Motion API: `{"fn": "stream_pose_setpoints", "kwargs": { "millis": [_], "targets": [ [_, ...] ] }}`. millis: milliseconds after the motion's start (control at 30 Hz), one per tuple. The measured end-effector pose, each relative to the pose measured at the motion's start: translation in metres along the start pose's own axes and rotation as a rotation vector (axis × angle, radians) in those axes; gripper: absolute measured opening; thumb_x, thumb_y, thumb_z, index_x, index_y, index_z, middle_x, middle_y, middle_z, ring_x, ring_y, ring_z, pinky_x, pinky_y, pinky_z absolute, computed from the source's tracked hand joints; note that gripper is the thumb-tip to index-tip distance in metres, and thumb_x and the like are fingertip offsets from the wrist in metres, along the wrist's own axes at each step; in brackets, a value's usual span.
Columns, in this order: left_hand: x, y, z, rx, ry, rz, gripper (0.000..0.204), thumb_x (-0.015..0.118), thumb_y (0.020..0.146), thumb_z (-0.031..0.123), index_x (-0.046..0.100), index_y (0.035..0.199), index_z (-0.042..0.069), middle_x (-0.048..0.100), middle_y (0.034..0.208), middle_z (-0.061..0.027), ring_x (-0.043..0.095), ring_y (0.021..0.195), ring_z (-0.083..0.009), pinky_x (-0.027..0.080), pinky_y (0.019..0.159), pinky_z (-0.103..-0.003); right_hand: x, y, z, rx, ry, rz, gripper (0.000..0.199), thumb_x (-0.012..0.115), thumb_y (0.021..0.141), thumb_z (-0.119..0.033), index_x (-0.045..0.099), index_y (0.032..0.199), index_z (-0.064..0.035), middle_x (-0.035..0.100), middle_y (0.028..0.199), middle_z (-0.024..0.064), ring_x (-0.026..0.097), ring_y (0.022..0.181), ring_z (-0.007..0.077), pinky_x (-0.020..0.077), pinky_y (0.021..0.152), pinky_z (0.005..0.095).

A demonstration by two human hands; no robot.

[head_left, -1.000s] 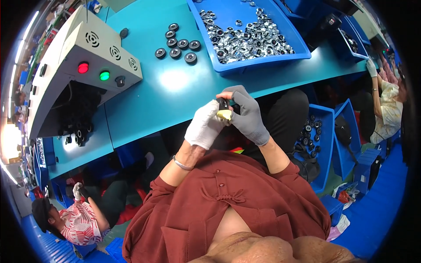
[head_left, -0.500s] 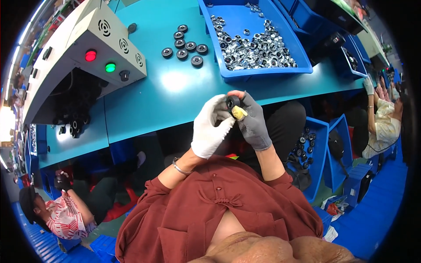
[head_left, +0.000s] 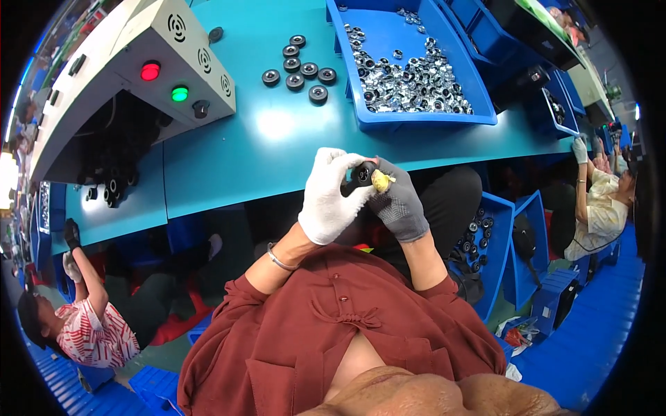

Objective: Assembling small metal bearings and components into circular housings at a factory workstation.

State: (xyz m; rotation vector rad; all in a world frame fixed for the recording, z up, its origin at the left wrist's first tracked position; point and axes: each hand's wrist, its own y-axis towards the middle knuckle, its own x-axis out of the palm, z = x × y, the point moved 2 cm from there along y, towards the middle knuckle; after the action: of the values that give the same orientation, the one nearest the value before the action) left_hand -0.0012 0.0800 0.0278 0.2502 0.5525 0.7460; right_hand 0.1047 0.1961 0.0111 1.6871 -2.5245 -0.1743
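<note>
A small black wheel with a dark hub is held up in front of my chest, just off the table's near edge. My left hand, in a white glove, has its thumb and fingers closed round the wheel's left side. On its right side, my right hand in a grey glove grips it, with a reddish fingertip showing at the top. A yellow wrapping covers what looks like the right thumb. The fingers behind the wheel are hidden.
Several black wheels lie on the teal table. Beyond my right hand stands a blue tray of shiny metal-and-black parts. A pale machine with red and green lights is at left. Co-workers sit at both sides.
The wheel has turned slightly and sits more in my left fingers, with both hands still on it. The co-worker at left has stretched both hands toward the table.
</note>
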Motion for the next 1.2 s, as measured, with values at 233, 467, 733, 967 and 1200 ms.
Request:
{"fn": "stream_pose_setpoints", "kwargs": {
  "millis": [233, 467, 733, 967, 1200],
  "targets": [
    [-0.003, 0.001, -0.001, 0.044, -0.049, 0.031, 0.045, 0.082, 0.067, -0.001, 0.068, 0.109, 0.005, 0.056, 0.097, -0.008, 0.053, 0.074, -0.0171, 0.048, 0.068, -0.028, 0.007, 0.002, -0.008, -0.033, 0.001, 0.004, 0.029, 0.058, 0.095, 0.0, 0.061, 0.123, 0.0034, 0.066, 0.113, 0.004, 0.059, 0.098, 0.0086, 0.047, 0.088, 0.0238],
    [0.003, -0.002, -0.003, -0.059, -0.077, -0.015, 0.053, 0.084, 0.067, -0.001, 0.066, 0.116, 0.005, 0.056, 0.101, -0.0079, 0.055, 0.076, -0.0159, 0.049, 0.07, -0.028, -0.008, 0.004, 0.004, -0.173, -0.191, -0.086, 0.033, 0.051, 0.096, -0.002, 0.059, 0.127, 0.0054, 0.064, 0.118, 0.0073, 0.061, 0.105, 0.0131, 0.0478, 0.091, 0.0259],
    [0.01, -0.017, -0.025, -0.444, -0.614, 0.046, 0.049, 0.078, 0.083, 0.004, 0.056, 0.127, -0.001, 0.061, 0.109, -0.0052, 0.058, 0.09, -0.0099, 0.053, 0.082, -0.026, 0.008, 0.0, 0.007, 0.228, 0.718, 0.133, 0.04, 0.046, 0.101, -0.007, 0.053, 0.137, 0.007, 0.062, 0.126, 0.0095, 0.058, 0.115, 0.0148, 0.0439, 0.102, 0.0288],
    [0.012, -0.021, -0.036, -0.481, -0.662, 0.014, 0.027, 0.074, 0.086, -0.001, 0.063, 0.111, -0.002, 0.068, 0.098, -0.0035, 0.063, 0.089, -0.0098, 0.052, 0.084, -0.025, 0.01, -0.002, 0.003, 0.073, 0.188, 0.179, 0.033, 0.054, 0.098, -0.004, 0.063, 0.128, 0.0025, 0.061, 0.118, 0.0041, 0.057, 0.105, 0.0114, 0.0438, 0.092, 0.0243],
    [0.008, -0.022, -0.026, -0.405, -0.51, -0.01, 0.027, 0.074, 0.086, -0.004, 0.062, 0.109, -0.001, 0.068, 0.099, -0.004, 0.065, 0.095, -0.0106, 0.053, 0.087, -0.026, 0.002, 0.005, -0.013, -0.097, -0.279, 0.186, 0.016, 0.066, 0.086, 0.004, 0.068, 0.103, 0.0024, 0.062, 0.098, 0.0067, 0.06, 0.087, 0.0139, 0.0477, 0.077, 0.0254]
  ]
}}
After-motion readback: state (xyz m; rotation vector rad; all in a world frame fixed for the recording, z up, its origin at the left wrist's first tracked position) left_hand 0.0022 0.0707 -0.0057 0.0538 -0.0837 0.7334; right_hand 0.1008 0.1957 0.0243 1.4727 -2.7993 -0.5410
